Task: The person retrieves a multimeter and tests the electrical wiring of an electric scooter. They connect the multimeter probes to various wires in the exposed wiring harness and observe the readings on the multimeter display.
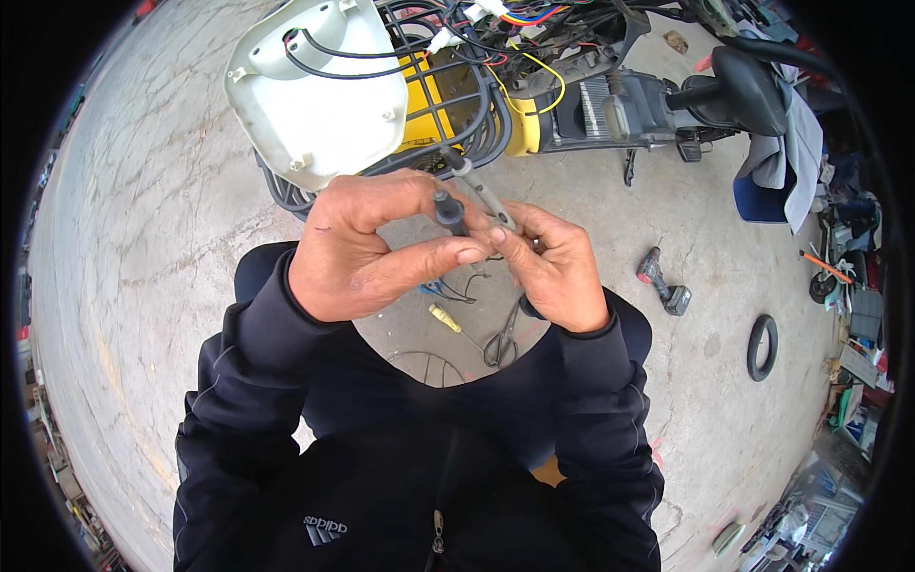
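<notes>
My left hand (367, 243) is closed, its thumb and curled forefinger around a short black cylindrical piece (448, 212) with a narrow tip. Close against it, my right hand (560, 267) pinches the lower end of a slim grey bar (486, 195) with holes in it. The bar slants up and left, and its dark far end passes near the left knuckles. Both hands meet in front of my lap, so the parts' lower ends are hidden by the fingers. Below them on the ground lie a yellow-handled screwdriver (444, 317) and black-handled scissors (500, 349).
Ahead stands a partly dismantled yellow scooter (522, 129) with loose wires and a black wire basket (486, 143). A white plastic cover (319, 105) rests on the basket. On the right are a cordless drill (664, 281), a black rubber ring (762, 347) and piled parts (863, 315).
</notes>
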### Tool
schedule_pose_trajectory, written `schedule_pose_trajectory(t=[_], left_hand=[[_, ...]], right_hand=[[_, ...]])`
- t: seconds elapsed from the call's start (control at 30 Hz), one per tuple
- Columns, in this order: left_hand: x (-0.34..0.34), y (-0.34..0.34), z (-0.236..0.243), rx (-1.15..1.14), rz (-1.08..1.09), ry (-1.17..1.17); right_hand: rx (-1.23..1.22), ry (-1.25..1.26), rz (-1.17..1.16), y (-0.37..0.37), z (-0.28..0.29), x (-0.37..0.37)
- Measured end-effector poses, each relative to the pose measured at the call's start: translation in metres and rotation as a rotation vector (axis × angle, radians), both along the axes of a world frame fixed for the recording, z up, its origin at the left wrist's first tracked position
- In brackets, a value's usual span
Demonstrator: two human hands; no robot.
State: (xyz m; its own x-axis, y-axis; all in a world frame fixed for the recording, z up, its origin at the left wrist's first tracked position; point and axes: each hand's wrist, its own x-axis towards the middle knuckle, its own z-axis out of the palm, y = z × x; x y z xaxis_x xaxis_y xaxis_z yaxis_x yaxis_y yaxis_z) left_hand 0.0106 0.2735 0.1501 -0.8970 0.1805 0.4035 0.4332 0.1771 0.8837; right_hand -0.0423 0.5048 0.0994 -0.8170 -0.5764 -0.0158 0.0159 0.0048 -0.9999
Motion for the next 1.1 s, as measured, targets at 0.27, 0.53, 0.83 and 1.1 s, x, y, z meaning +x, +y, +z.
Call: schedule_pose_trajectory(t=[0.27,0.53,0.83,1.1], left_hand=[[-0.013,0.019,-0.014,-0.411,0.231,0.231],[0.036,0.016,-0.113,-0.087,0.518,0.116],[0.023,-0.024,-0.419,-0.662,0.317,-1.165],[0.014,0.021,-0.526,-0.664,0.451,-1.378]], right_hand=[[-0.020,-0.178,0.274,0.006,-0.021,0.013],[0.154,-0.033,-0.052,0.038,-0.045,0.019],[0.343,-0.217,-0.491,0.090,-0.090,-0.034],[0.507,-0.272,-0.380,0.073,-0.110,-0.048]])
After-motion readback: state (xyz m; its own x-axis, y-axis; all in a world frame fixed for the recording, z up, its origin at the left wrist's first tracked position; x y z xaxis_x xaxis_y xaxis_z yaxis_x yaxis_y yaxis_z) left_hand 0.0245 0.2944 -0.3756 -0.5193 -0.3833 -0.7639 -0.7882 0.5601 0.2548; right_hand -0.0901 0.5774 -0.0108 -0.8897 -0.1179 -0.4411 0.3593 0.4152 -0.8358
